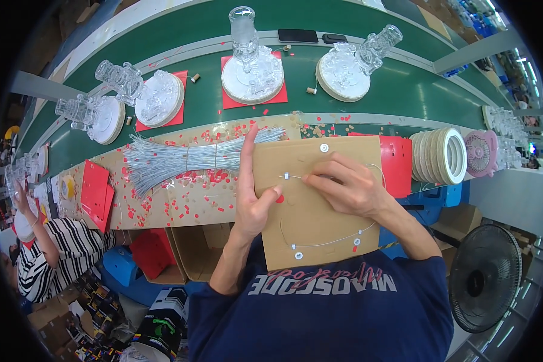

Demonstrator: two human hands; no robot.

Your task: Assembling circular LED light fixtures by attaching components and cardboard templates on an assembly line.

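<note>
A brown cardboard panel stands tilted in front of my chest. My left hand grips its left edge, thumb across the face and index finger stretched up along the side. With bent fingers, my right hand pinches a thin pale wire near the panel's upper middle. That wire runs through a small white clip between my hands. Lower down, another wire crosses the face through similar white clips. Small white round pieces, one a washer-like disc, sit near the edges. My right fingertips are partly hidden.
A bundle of silvery wire ties lies on the bench among red scraps. Beyond it, clear glass pieces stand on round white bases. To the right are stacked white rings, a pink fan and a black fan. A co-worker sits left.
</note>
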